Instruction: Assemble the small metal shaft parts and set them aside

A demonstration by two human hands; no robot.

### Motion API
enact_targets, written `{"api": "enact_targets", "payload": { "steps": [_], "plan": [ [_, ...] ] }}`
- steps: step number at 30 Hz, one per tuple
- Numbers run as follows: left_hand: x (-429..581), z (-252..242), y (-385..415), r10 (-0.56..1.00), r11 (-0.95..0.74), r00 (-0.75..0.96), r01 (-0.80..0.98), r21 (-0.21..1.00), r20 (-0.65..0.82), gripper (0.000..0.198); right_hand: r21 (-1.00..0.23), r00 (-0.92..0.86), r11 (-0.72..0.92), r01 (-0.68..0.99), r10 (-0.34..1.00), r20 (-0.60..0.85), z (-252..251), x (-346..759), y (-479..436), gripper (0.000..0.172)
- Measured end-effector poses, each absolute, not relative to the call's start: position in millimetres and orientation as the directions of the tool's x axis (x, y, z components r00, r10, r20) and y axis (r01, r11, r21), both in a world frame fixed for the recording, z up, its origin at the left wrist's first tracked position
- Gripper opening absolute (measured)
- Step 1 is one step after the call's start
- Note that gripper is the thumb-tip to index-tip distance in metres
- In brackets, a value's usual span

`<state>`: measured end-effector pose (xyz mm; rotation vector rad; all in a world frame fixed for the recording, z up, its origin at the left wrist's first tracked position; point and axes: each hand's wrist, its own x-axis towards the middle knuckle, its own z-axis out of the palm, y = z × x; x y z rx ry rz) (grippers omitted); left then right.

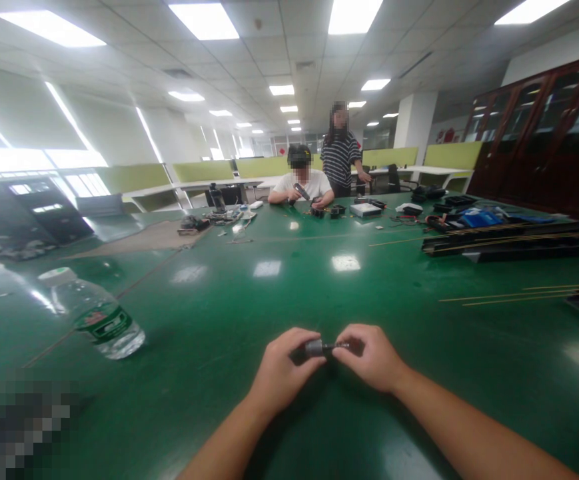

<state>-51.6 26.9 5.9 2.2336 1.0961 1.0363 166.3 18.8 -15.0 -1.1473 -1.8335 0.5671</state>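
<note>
My left hand (278, 368) is closed, with thumb and fingers around a short grey cylindrical part (314, 347). A thin dark shaft (328, 347) sticks out of its right end, lying about level. My right hand (376, 360) pinches the far end of this shaft between thumb and forefinger. Both hands are close together above the near middle of the green table (209, 393). What kind of part it is, I cannot make out; fingers cover some of it.
To the left a clear water bottle (104, 320) with a green label appears tilted. Across the table a seated person (302, 185) handles a dark tool; another person (340, 160) stands behind. Long black rails (514, 240) and thin rods (519, 297) lie at right.
</note>
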Motion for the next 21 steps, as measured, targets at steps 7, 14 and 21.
{"api": "enact_targets", "payload": {
  "steps": [7, 14, 21],
  "plan": [
    [-52.9, 6.2, 26.0, 0.806, -0.591, 0.385, 0.488, 0.642, 0.45, 0.025, -0.749, -0.172, 0.475, 0.462, 0.876, 0.45, -16.6, 167.7, 19.7, 0.008],
    [-53.4, 6.3, 26.8, 0.808, -0.589, 0.373, 0.499, 0.636, 0.456, 0.025, -0.75, -0.169, 0.476, 0.459, 0.876, 0.452, -15.4, 169.1, 18.9, 0.009],
    [-53.7, 6.2, 26.9, 0.811, -0.585, 0.366, 0.498, 0.64, 0.457, 0.025, -0.753, -0.157, 0.476, 0.454, 0.875, 0.458, -14.7, 168.7, 19.0, 0.008]
  ]
}}
